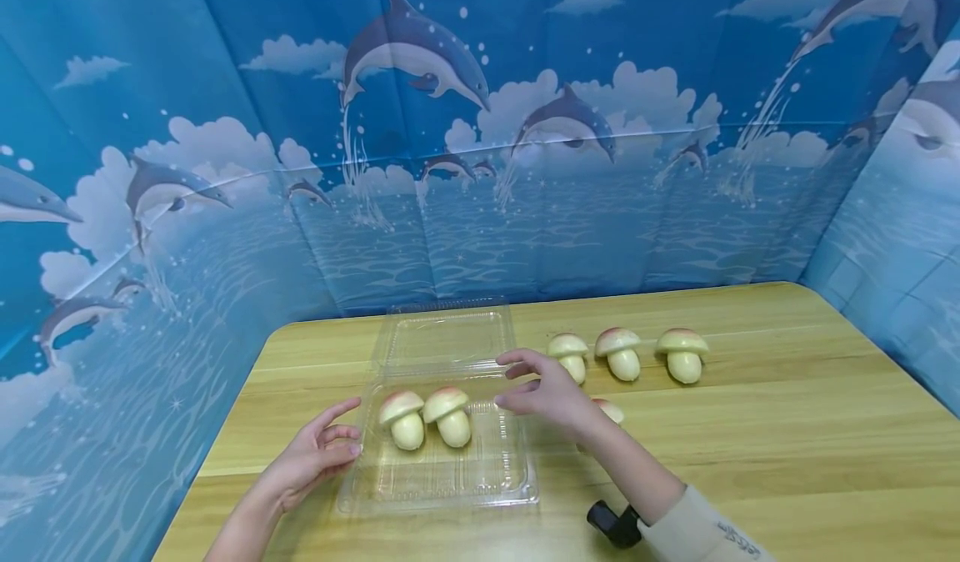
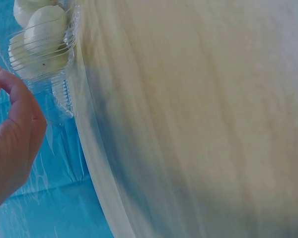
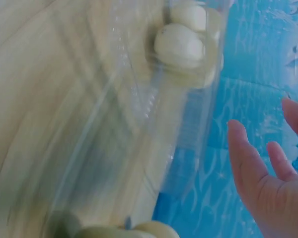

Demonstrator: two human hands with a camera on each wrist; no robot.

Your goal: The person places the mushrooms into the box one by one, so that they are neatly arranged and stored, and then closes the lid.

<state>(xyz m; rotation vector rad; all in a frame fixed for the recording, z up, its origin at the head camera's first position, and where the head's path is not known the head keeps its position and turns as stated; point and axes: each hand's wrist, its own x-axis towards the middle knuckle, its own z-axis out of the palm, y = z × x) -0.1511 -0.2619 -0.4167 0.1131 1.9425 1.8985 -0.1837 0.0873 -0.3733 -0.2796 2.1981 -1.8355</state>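
A clear plastic clamshell box (image 1: pixel 495 462) lies with its lid (image 1: pixel 450 337) folded back on the table. Inside its base, toward the left, sit two toy mushrooms (image 1: pixel 453 418), cream with reddish caps, side by side. At the box's left edge is my left hand (image 1: pixel 311 459), fingers loosely bent, with nothing in its grasp; whether its fingertips touch the rim I cannot tell. Over the right edge, near the hinge, hovers my right hand (image 1: pixel 543 391), holding nothing, its fingers spread apart in the right wrist view. The left wrist view shows the mushrooms (image 2: pixel 45 32) through the box wall.
Right of the box, several more mushrooms (image 1: pixel 684 355) stand in a row, one partly behind my right hand. Another mushroom (image 1: pixel 607 410) is mostly hidden by my right forearm. A black object (image 1: pixel 615 524) shows beside the sleeve. A dolphin-print curtain (image 1: pixel 480 237) borders the table.
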